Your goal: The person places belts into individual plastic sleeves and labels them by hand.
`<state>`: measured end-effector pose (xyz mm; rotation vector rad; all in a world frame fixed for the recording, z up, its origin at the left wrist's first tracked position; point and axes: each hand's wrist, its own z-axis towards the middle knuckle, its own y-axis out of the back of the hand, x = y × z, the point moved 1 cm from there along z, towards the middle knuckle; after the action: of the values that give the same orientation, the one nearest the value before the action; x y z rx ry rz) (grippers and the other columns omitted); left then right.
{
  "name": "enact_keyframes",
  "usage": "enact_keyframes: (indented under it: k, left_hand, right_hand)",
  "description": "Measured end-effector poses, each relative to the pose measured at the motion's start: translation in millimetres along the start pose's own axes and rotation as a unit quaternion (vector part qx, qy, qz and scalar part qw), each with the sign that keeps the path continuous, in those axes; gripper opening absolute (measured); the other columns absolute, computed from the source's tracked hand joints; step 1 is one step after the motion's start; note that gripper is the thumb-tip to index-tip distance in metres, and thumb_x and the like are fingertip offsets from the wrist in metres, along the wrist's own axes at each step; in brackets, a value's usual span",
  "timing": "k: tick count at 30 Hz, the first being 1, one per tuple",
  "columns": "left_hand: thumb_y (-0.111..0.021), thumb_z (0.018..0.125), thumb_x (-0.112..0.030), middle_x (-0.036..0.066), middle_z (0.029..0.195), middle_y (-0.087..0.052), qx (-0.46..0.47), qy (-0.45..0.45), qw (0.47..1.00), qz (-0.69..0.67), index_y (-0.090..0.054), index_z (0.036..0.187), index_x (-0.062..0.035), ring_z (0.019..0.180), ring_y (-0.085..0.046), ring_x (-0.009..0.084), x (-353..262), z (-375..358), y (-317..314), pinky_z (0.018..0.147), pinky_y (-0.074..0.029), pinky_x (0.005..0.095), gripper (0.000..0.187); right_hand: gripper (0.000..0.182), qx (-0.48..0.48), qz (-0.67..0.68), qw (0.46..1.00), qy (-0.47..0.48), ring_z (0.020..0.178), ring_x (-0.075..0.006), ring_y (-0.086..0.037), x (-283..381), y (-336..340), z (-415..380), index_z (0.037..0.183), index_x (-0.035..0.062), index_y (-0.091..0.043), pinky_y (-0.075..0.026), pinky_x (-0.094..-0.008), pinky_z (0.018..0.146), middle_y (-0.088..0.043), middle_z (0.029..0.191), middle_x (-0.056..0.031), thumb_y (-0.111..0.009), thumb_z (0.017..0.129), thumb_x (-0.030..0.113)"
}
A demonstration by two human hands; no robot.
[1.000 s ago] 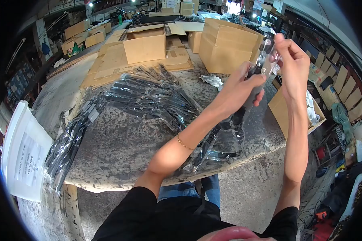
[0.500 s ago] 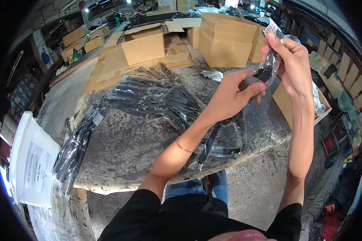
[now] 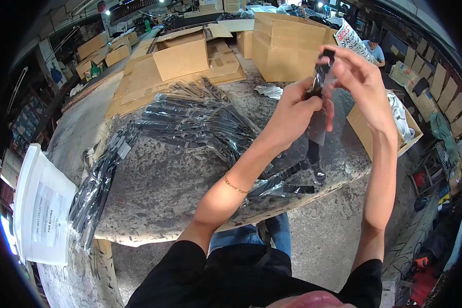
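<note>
A black belt [image 3: 321,72] in clear plastic is held up over the right part of the table. My left hand [image 3: 297,110] is closed around its middle, and a grey flat piece hangs below the fingers. At the upper end, the bent thumb and fingers of my right hand [image 3: 367,90] close on the belt and its plastic; the exact contact is partly hidden. Beneath my left forearm, a wrapped black belt [image 3: 297,185] lies near the table's front edge. To the left spreads a pile of black belts in clear sleeves [image 3: 190,120].
A white tub with a printed label [image 3: 49,215] stands at the left edge beside more wrapped belts [image 3: 95,195]. Cardboard boxes [image 3: 287,54] and flattened cardboard [image 3: 131,87] are at the back. An open carton [image 3: 362,131] sits at right. Behind it, a person [image 3: 376,53] is partly visible.
Both hands have come slightly left, and the belt now stands more upright. My right fingers have shifted at its upper end. The printed paper behind and the person show more fully.
</note>
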<state>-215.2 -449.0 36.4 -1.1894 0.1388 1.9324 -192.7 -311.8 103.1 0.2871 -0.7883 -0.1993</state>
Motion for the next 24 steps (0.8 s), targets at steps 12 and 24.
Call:
enact_keyframes:
  k: [12,24]
  left_hand:
    - [-0.051,0.093,-0.011,0.012,0.079,-0.065,0.063,0.005,0.997,0.038,-0.051,0.104,0.0018,0.067,-0.065,0.0196,14,0,-4,0.064,-0.052,0.0299,0.017]
    - [-0.046,0.090,-0.007,0.008,0.067,-0.057,0.020,-0.008,1.000,0.011,-0.054,0.088,-0.0009,0.055,-0.055,0.0158,11,0,-1,0.054,-0.044,0.0282,0.010]
  right_hand:
    - [0.022,-0.086,0.020,0.996,0.008,0.070,-0.0075,-0.055,14,6,8,0.101,-0.0013,-0.064,-0.046,-0.0226,0.072,-0.062,0.081,-0.0020,-0.054,0.094,0.017]
    - [0.024,-0.059,-0.001,0.998,0.014,0.074,-0.0081,-0.059,5,1,5,0.092,0.0005,-0.070,-0.045,-0.0231,0.072,-0.067,0.079,-0.0031,-0.065,0.088,0.023]
